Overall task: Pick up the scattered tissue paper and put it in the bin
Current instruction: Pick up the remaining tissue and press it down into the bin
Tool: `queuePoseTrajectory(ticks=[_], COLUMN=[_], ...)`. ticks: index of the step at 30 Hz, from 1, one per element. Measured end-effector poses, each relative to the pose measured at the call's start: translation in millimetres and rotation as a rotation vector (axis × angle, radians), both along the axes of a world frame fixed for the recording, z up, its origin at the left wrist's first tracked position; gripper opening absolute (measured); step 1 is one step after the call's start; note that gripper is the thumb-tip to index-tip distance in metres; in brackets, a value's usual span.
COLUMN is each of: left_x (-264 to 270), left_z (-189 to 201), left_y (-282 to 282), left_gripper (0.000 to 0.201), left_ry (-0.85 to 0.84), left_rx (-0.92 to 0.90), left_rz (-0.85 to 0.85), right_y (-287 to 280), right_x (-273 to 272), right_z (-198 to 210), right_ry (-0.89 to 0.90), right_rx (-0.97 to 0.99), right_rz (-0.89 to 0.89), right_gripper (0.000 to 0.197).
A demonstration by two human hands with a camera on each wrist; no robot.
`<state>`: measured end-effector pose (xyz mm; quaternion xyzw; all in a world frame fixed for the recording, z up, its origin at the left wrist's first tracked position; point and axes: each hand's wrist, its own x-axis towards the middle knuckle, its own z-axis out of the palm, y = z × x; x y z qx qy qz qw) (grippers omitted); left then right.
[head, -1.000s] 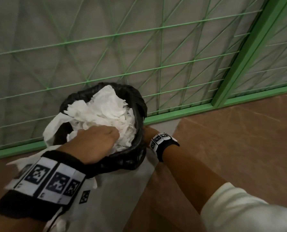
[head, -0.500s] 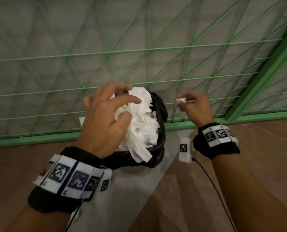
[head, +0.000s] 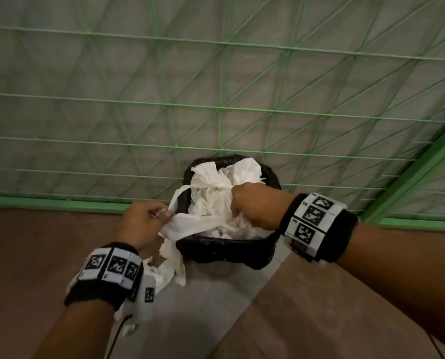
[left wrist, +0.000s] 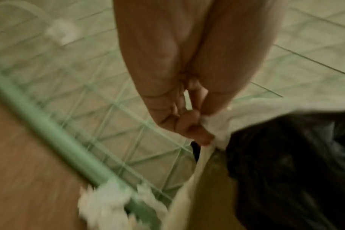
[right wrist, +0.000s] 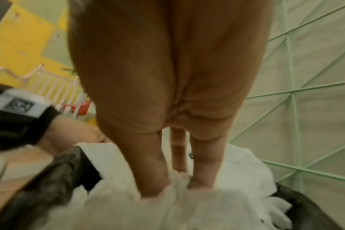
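Nearest you, a loose strip of tissue (head: pixel 173 265) hangs outside the bin (head: pixel 224 251) and trails down its near-left side toward the floor (head: pixel 34 255). Your left hand (head: pixel 141 224) pinches the top of that strip between thumb and fingertips, just beside the rim; the left wrist view shows the same pinch against the black liner (left wrist: pixel 286 163). Lift the strip clear of the rim first, then fold it inward, don't drag it across the liner or it'll likely tear. A bit further in, your right hand (head: pixel 257 203) is pushed down into the tissue pile (head: pixel 216 200); in the right wrist view the fingers (right wrist: pixel 152 175) run straight down into the paper with tips buried, so pressing rather than gripping, though the tips are hidden. Keep that pressure on while the left feeds the strip under it. The pile is heaped above the rim, so it may spring back; press centre, not edge. Behind the bin stands the green mesh fence (head: pixel 224 107)
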<state>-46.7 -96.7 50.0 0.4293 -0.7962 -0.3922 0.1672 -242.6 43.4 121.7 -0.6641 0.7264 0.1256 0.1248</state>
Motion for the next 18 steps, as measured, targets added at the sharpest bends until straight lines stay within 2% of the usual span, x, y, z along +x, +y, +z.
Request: queuePoseTrajectory(ticks=[2,5,7,10,12,13,14,16,18], left_x=[1.5,-15.4,-39.5,-74.4,-85.0,-86.6,-86.2,-79.5,-64.9], left_z=[19.6,54.2,62.6,45.7,28.6,26.2,25.2,34.1,54.9], left_y=[-4.5,8.0,27.5,51.2,53.9,52.5,48.2,37.1,25.8], left_gripper=[0.007,0.016,0.021,0.029,0.030,0.030,0.030,0.031,0.034], left_ry=[0.018,0.124,-0.013,-0.370,-0.549,-0.572,-0.532,-0.338,-0.102], left_rx=[-0.089,-0.066,-0.111,-0.222,-0.259,-0.290,-0.332,-0.345,-0.281], left_rz=[0.032,-0.052,-0.227,-0.447,-0.519,-0.534,-0.528,-0.477,-0.376], right_y=[-3.4,-4.0,-2.1,2.3,7.8,10.8,14.0,24.1,32.9], right_x=[-9.2,-12.6,-10.5,-5.7,-5.5,-5.5,-4.6,3.3,24.7], right_z=[4.5,5.6,-0.8,-4.6,13.3,27.5,44.0,75.7,90.7], right_ry=[0.061,0.064,-0.006,-0.141,-0.186,-0.177,-0.159,-0.170,-0.341], right_rx=[-0.039,-0.076,-0.069,0.059,0.055,0.001,-0.088,-0.213,-0.103], right_rz=[-0.048,-0.118,-0.103,-0.074,-0.127,-0.165,-0.188,-0.181,-0.130], right_gripper=[0.033,0.029,0.024,0.025,0.032,0.034,0.034,0.029,0.024])
